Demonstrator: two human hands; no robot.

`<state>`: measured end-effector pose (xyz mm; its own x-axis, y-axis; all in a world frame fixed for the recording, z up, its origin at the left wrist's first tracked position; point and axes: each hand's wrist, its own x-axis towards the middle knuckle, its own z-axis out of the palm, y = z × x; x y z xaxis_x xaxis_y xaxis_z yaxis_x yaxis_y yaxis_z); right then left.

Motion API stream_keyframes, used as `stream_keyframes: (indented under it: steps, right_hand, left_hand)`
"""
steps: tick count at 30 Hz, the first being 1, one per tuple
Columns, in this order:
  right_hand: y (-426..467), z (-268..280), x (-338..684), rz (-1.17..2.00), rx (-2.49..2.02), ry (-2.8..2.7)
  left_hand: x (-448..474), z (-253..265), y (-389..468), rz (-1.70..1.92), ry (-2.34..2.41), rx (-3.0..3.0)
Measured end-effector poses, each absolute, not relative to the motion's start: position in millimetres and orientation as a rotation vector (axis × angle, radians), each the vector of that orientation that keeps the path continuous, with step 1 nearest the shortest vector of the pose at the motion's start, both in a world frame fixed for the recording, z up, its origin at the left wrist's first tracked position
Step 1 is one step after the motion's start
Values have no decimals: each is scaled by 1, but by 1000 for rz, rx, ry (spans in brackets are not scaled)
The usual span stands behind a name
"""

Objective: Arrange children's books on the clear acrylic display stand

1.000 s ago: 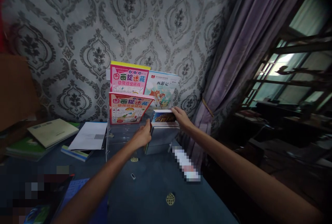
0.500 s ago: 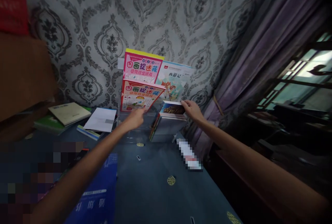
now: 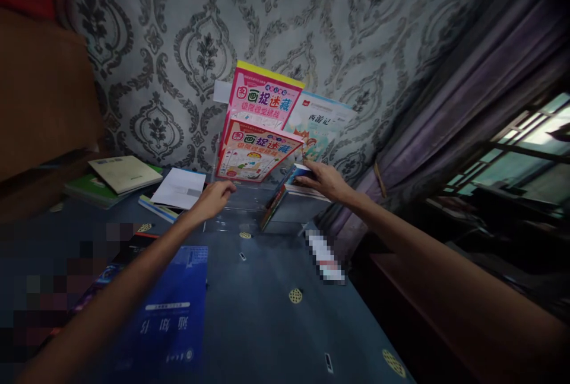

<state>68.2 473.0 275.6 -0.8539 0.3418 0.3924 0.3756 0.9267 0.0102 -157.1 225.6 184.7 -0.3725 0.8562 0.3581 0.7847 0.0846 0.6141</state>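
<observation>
A clear tiered rack [image 3: 240,197] stands against the wall with picture books in it. A pink book with a yellow top edge [image 3: 262,93] is behind a red one [image 3: 258,151], and a pale blue book [image 3: 323,120] stands to their right. In the front right part, a dark-blue-covered book [image 3: 290,177] stands with others, their white page edges uppermost. My right hand [image 3: 327,182] grips the top of this book, fingers over its cover. My left hand [image 3: 216,199] is beside the rack's left front, below the red book, fingers loosely bent and holding nothing visible.
Left of the rack lie a white booklet [image 3: 180,188] and a cream book [image 3: 127,177] on a green one. A blue booklet [image 3: 173,295] lies nearer, partly behind my left forearm. A brown box [image 3: 40,93] is far left; a purple curtain [image 3: 427,93] hangs right.
My left hand has drawn away from the red book, leftward. My right hand has reached farther over the front books, and the dark blue book has tilted. The view has shifted slightly.
</observation>
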Motion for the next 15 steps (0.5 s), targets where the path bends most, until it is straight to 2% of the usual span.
stream_keyframes:
  steps: [8, 11, 15]
  right_hand:
    - [471, 278, 68, -66, -544, -2721]
    - [469, 280, 73, 221, -520, -2601]
    - [473, 272, 86, 661, -644, -2030]
  left_hand:
    - [-148, 177, 239, 1159, 2255, 1782]
    - [-146, 175, 240, 1170, 2268, 1798]
    - [-145, 174, 244, 1200, 2272, 1807]
